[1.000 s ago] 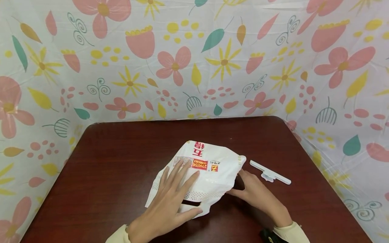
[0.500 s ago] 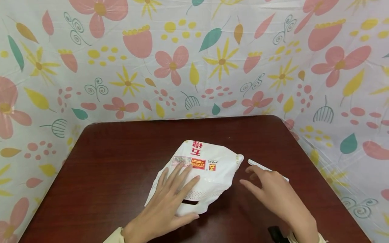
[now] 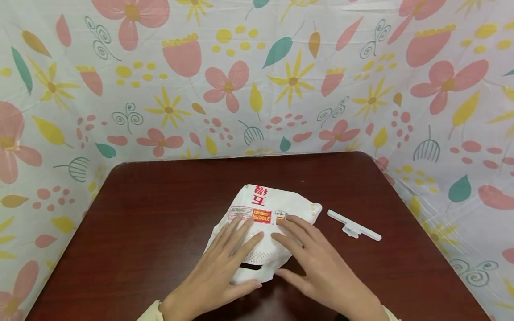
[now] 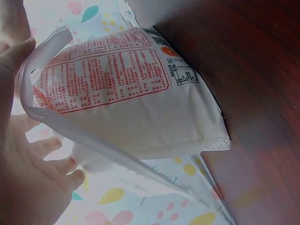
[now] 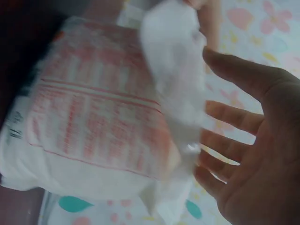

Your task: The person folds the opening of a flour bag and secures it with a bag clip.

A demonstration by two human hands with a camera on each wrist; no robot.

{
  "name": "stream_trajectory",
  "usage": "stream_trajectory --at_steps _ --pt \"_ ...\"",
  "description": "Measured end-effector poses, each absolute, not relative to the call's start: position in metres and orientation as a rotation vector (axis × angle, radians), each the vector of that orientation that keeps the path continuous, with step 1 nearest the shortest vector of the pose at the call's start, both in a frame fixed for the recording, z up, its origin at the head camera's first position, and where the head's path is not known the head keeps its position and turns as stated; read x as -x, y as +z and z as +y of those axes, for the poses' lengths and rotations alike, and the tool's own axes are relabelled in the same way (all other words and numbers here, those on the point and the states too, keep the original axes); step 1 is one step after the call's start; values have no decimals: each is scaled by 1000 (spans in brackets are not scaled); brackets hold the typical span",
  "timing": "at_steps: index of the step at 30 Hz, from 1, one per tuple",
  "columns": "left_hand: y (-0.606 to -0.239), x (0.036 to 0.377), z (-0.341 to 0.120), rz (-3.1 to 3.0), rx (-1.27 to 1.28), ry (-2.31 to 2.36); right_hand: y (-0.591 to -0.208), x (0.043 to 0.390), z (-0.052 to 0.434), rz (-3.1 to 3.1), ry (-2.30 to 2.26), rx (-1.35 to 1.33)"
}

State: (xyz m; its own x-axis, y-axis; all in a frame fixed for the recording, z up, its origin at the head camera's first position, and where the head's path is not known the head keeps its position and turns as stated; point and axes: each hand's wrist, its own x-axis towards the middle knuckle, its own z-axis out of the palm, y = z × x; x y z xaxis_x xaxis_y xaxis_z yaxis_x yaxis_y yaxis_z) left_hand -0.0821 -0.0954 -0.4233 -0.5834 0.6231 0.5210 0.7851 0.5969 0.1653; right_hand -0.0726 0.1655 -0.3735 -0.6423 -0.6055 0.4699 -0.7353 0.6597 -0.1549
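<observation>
On the brown table [image 3: 172,209], a bag clip [image 3: 355,225] lies at three o'clock from the plump printed bag [image 3: 263,216], insides hidden, with left hand [image 3: 218,269] at seven, right hand [image 3: 319,263] at four, fingers spread over it.

L hand [image 3: 217,269] w/ fingers spread; R hand [image 3: 321,265] alongside, same

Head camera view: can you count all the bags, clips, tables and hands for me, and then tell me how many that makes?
White bag: 1
White clip: 1
Brown table: 1
Hands: 2 (left hand, right hand)
Total: 5
</observation>
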Motion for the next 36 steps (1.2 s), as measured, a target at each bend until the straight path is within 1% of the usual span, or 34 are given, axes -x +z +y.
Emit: stream_trajectory --at_steps 5,15,24,28,36 --pt "-423 84 -94 -2412 1151 -537 -389 74 161 -2556 296 -1061" --pt "-424 87 -93 -2399 1169 -525 -400 76 159 -2441 297 -1037" --pt "-420 83 -102 -2304 1191 -601 -406 76 160 -2498 225 -1055" --pt "-417 80 -109 -2225 1192 -652 -407 76 161 -2495 183 -1052" --pt "-422 75 -111 -2248 1181 -614 -396 74 162 -2519 205 -1069"
